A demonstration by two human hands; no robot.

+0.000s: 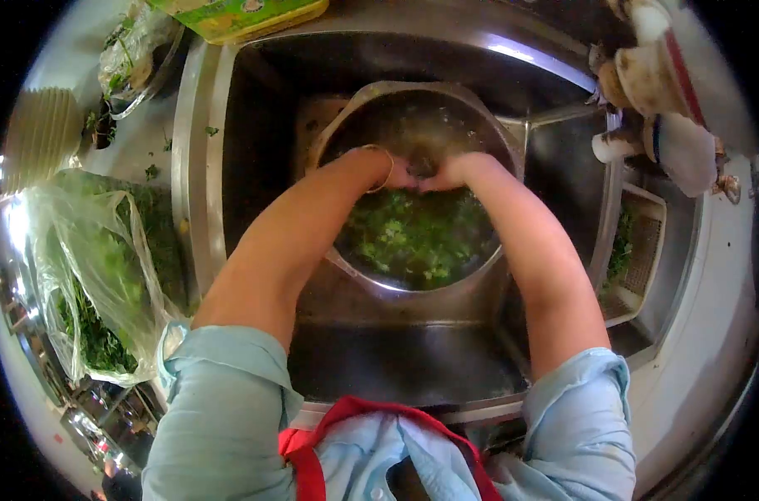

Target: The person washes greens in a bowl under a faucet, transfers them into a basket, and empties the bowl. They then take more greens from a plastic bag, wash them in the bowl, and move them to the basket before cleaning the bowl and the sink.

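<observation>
A wide metal basin (371, 279) of murky water stands in the sink. Green leafy herbs (417, 238) float in its near half. My left hand (400, 174) and my right hand (448, 173) meet near the middle of the basin, at the water, just beyond the herbs. The fingers of both hands are partly under water and blurred, so I cannot make out whether they hold anything. A thin bracelet circles my left wrist.
Clear plastic bags with greens (104, 275) lie on the left counter, below stacked pale plates (41, 138). A green and yellow package (250, 18) sits at the top. On the right are a basket (646, 259) with greens and some stained containers (650, 79).
</observation>
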